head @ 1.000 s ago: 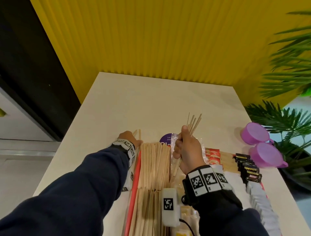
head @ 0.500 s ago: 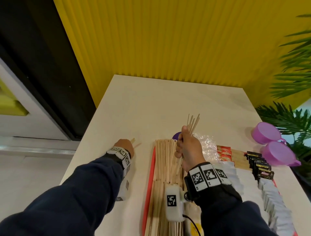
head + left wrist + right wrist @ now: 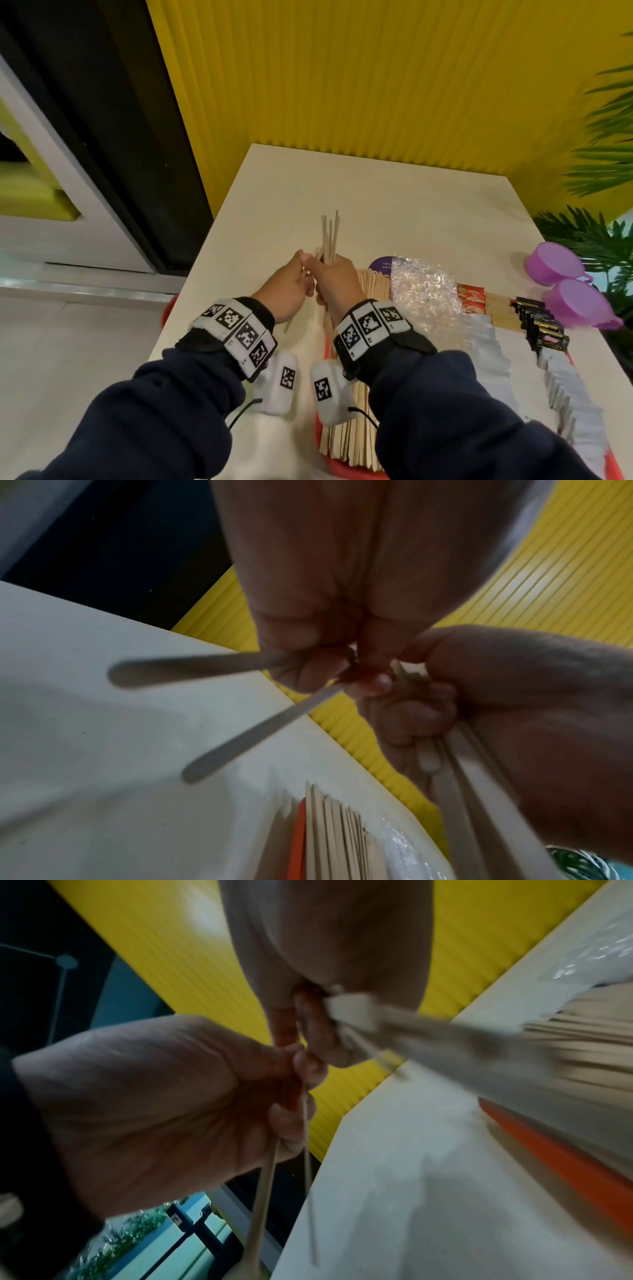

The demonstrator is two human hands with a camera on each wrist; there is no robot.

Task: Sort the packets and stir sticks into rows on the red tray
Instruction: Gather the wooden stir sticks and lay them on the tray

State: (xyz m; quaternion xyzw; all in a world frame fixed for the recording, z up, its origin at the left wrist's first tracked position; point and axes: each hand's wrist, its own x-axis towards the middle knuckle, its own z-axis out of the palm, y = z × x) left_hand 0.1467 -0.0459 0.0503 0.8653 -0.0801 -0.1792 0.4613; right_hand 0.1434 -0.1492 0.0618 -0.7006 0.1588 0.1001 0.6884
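We hold both forearms out ahead of us, dark sleeves to the wrists, each wrist banded with black-and-white markers and a white camera box beneath. Our left hand (image 3: 287, 287) and right hand (image 3: 337, 286) meet knuckle to knuckle above the table, fingers curled. The right grips a bundle of stir sticks (image 3: 329, 236) upright; the left pinches two sticks (image 3: 236, 704).

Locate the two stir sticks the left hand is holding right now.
In the left wrist view the two stir sticks splay out from the left hand, above the table, left of the red tray and beside the right hand's bundle.
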